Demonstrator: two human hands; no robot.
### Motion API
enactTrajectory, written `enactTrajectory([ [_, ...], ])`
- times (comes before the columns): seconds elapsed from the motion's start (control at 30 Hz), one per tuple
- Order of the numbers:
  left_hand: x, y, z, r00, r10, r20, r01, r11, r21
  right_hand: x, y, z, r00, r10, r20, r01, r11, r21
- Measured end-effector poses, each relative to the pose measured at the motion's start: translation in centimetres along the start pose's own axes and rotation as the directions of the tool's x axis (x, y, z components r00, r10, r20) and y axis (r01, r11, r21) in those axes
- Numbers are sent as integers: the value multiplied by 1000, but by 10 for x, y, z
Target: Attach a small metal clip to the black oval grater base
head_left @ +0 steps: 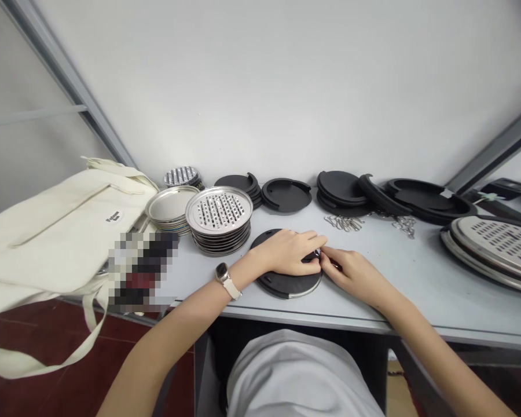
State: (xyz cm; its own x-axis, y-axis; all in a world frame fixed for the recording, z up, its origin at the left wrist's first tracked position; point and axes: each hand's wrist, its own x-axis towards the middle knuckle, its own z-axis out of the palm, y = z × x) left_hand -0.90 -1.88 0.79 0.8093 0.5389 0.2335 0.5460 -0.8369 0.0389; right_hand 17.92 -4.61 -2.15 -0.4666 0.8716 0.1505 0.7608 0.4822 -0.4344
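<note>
A round black disc with a thin silvery edge lies on the table near its front edge. Across the top of the disc rests my left hand, its fingers bent toward the right rim around a small dark part. My right hand meets it there, thumb and index finger pinched together at the rim. What sits between those fingertips is too small and covered to name. Just left of the disc stands a stack of round metal grater plates. Metal clips lie behind my right hand.
Plain round metal plates are stacked at the left beside a cream bag. Black round holders line the wall. More clips lie farther right. Larger oval grater plates sit at the right on the grey table.
</note>
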Motion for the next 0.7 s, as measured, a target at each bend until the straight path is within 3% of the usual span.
enactTrajectory([
  [0.7,1,1,-1,999,-23,27,24,999,-24,0,0,0,1000,4,2,-4,1000,-1],
])
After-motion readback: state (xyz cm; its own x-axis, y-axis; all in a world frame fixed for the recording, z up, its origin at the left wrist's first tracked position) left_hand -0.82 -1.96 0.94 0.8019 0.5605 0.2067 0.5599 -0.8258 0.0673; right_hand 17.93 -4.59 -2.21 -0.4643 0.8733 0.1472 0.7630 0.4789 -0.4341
